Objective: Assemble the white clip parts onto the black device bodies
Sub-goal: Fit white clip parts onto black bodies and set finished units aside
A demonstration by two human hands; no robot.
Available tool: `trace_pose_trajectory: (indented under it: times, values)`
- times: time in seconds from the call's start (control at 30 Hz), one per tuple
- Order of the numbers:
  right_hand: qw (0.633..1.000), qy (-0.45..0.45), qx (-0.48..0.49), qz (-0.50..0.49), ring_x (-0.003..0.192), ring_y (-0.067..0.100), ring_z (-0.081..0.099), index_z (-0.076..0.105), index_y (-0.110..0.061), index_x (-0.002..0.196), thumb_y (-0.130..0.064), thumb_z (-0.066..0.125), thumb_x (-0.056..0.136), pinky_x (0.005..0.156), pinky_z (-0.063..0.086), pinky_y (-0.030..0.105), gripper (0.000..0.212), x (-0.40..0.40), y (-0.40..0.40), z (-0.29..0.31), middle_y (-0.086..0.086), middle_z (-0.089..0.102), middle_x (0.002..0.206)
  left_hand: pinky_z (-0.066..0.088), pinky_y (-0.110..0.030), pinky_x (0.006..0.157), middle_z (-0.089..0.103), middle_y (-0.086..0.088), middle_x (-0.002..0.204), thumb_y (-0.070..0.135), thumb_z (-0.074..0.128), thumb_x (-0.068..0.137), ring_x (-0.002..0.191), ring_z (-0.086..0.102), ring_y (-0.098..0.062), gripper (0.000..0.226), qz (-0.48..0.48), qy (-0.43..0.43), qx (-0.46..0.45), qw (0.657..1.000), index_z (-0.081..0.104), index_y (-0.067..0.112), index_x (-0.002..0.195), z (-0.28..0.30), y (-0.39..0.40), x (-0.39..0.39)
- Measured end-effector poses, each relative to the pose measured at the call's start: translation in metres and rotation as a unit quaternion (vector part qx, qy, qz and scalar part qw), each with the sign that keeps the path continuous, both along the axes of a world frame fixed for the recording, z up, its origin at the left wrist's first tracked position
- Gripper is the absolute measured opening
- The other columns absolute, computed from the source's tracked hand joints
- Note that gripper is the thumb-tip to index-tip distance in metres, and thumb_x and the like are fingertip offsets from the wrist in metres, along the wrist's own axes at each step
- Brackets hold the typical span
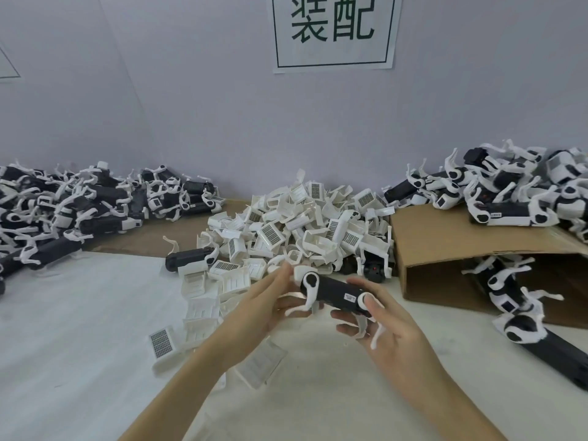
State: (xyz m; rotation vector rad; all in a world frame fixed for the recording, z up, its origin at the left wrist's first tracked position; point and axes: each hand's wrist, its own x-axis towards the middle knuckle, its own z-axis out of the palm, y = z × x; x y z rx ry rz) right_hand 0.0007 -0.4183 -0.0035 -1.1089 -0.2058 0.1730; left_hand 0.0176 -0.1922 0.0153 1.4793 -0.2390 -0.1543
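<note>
The black device body (334,292) is held above the tabletop's middle, long axis running left-right and dipping a bit to the right. It's gripped by the right hand (386,326), while a white clip part (301,271) gets pinched onto its left end by the left hand (270,300). Honestly, if that clip is pushed on crooked, a thin leg could easily be snapped.

free: white tabletop (79,329) near-left | blocked: clip pile (299,224) centre, cardboard box (445,249) right
</note>
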Motion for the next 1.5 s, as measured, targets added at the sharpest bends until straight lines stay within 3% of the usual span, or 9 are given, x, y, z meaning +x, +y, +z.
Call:
trace_pose_trajectory:
  times: [0.2,0.5,0.7,0.87,0.97,1.1,1.2,1.3,1.5]
  values:
    - [0.958,-0.149,-0.242,-0.043,0.111,0.021,0.070,0.049,-0.037,0.141,-0.035,0.071,0.095,0.094,0.058,0.032,0.051,-0.006,0.004,-0.012,-0.011,0.069,0.120,0.057,-0.027,0.091,0.072,0.000,0.133,0.028,0.074,0.100,0.114,0.072,-0.017,0.039,-0.022,-0.150,0.065,0.986,0.066,0.036,0.137,0.006,0.003,-0.004]
    - [0.892,-0.234,-0.382,-0.055,0.135,0.001,0.053,0.048,-0.043,0.143,-0.028,0.085,0.087,0.106,0.044,0.012,0.069,-0.001,0.001,-0.022,-0.023,0.062,0.131,0.049,-0.037,0.113,0.069,0.000,0.137,0.007,0.087,0.083,0.134,0.063,-0.026,0.075,-0.024,-0.301,0.172,0.938,0.056,0.024,0.150,-0.001,0.006,-0.006]
    - [0.848,-0.257,-0.463,-0.028,0.128,0.001,0.056,0.043,-0.058,0.133,-0.023,0.083,0.088,0.110,0.047,0.032,0.070,0.000,0.003,-0.030,-0.025,0.056,0.135,0.055,-0.039,0.104,0.071,0.013,0.132,0.031,0.093,0.082,0.125,0.068,-0.017,0.073,0.034,-0.365,0.243,0.898,0.059,0.029,0.146,0.000,-0.004,-0.015]
    - [0.883,-0.246,-0.399,-0.032,0.116,0.011,0.063,0.053,-0.039,0.129,-0.006,0.070,0.092,0.100,0.052,0.045,0.052,0.002,0.008,-0.037,-0.020,0.063,0.120,0.052,-0.031,0.103,0.066,0.007,0.138,0.051,0.084,0.089,0.126,0.062,-0.009,0.074,0.056,-0.507,0.335,0.792,0.059,0.016,0.148,-0.005,-0.026,-0.027]
    - [0.880,-0.227,-0.417,-0.008,0.118,-0.005,0.059,0.050,-0.060,0.123,-0.013,0.067,0.086,0.100,0.051,0.031,0.062,0.002,0.008,-0.038,-0.037,0.059,0.119,0.055,-0.038,0.098,0.068,-0.003,0.134,0.049,0.081,0.093,0.119,0.067,-0.021,0.068,0.063,-0.563,0.362,0.741,0.063,0.009,0.144,-0.007,-0.032,-0.027]
    - [0.866,-0.266,-0.422,-0.033,0.116,0.009,0.064,0.048,-0.052,0.130,-0.023,0.067,0.091,0.094,0.055,0.032,0.052,0.001,0.005,-0.033,-0.019,0.064,0.119,0.055,-0.035,0.101,0.068,-0.003,0.133,0.042,0.087,0.089,0.122,0.066,-0.018,0.061,0.074,-0.543,0.338,0.766,0.068,0.009,0.137,-0.006,-0.029,-0.026]
    - [0.843,-0.268,-0.466,-0.031,0.111,-0.003,0.065,0.040,-0.061,0.129,-0.035,0.081,0.087,0.089,0.052,0.020,0.064,0.002,0.005,-0.027,-0.031,0.065,0.119,0.052,-0.023,0.100,0.071,0.008,0.129,0.039,0.087,0.087,0.121,0.067,-0.009,0.053,0.098,-0.454,0.263,0.845,0.070,0.017,0.133,0.001,-0.023,-0.025]
    - [0.890,-0.235,-0.387,-0.052,0.122,-0.005,0.062,0.039,-0.052,0.141,-0.035,0.081,0.090,0.098,0.049,0.013,0.069,-0.003,0.007,-0.024,-0.031,0.063,0.132,0.055,-0.023,0.093,0.077,0.010,0.111,0.040,0.084,0.083,0.107,0.074,-0.014,0.041,0.141,-0.310,0.138,0.930,0.072,0.024,0.120,0.011,-0.017,-0.022]
    - [0.951,-0.145,-0.271,-0.034,0.116,0.018,0.070,0.058,-0.025,0.137,-0.026,0.070,0.099,0.104,0.055,0.046,0.040,-0.006,0.012,-0.015,-0.003,0.073,0.122,0.048,-0.039,0.097,0.076,-0.007,0.112,0.063,0.073,0.088,0.105,0.066,-0.023,0.058,0.116,-0.075,-0.061,0.989,0.072,0.016,0.121,0.015,-0.015,-0.015]
